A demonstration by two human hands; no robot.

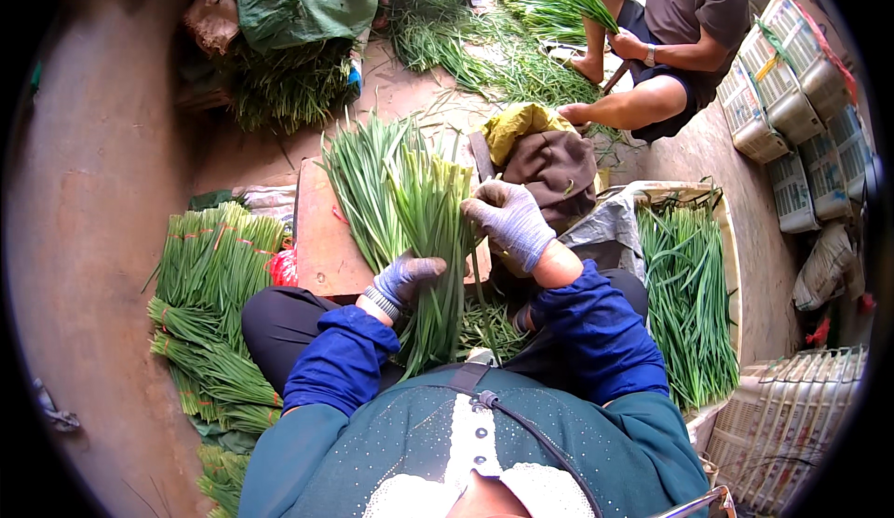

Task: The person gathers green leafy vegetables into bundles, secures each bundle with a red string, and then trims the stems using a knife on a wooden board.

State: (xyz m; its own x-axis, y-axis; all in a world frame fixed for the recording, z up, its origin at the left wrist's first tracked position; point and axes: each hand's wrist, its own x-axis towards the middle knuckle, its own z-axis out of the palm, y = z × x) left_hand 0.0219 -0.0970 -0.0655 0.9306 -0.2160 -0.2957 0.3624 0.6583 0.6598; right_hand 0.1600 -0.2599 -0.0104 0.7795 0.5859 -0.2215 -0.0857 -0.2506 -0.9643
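My left hand point(407, 280), in a grey-purple glove with bare fingertips, is wrapped round a bunch of green chives point(436, 211). The bunch stands upright over my lap with its pale cut ends at the top. Against its upper right side, my right hand point(510, 223), gloved alike, is closed in a pinch. A single chive leaf point(481, 299) hangs down from those fingers. Just beyond the held bunch, more loose chives point(365, 183) lie on a reddish board point(321, 238). Loose leaves point(489, 327) lie between my legs.
Chive bundles with red bands point(214, 304) are stacked at my left. On my right stands a crate point(734, 285) filled with chives. A brown and yellow cloth bundle point(549, 159) sits ahead. Another person point(684, 43) holds chives at the far right, near stacked plastic crates point(792, 71).
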